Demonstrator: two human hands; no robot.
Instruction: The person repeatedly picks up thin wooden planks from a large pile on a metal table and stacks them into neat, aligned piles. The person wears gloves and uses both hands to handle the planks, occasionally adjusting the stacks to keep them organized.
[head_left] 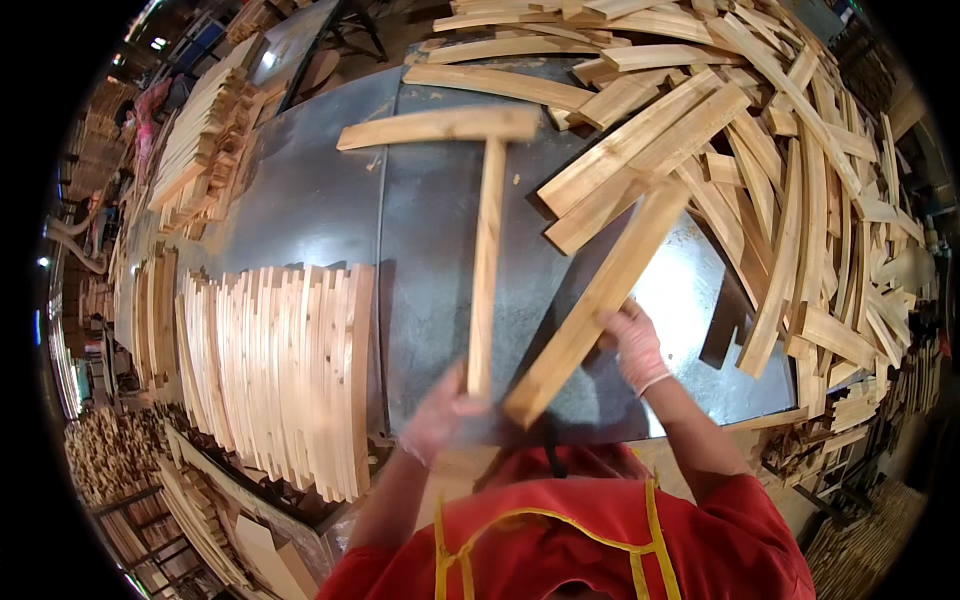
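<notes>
My right hand (637,347), in a thin pale glove, is closed on the edge of a long wooden board (600,295). The board slants from near my body up toward the loose pile, and its far end is blurred. My left hand (440,410), also gloved and smeared by motion, is closed around the near end of a narrow wooden slat (486,265). This slat points straight away from me. Its far end meets a slightly curved board (440,126) lying crosswise, like a T; whether they touch, I cannot tell.
A dark metal tabletop (430,220) lies under the work. Loose boards (650,130) heap across its far and right sides. Slats stand in a tight row (275,370) at the left, with another stack (205,140) farther back. A person in pink (150,115) is at the far left.
</notes>
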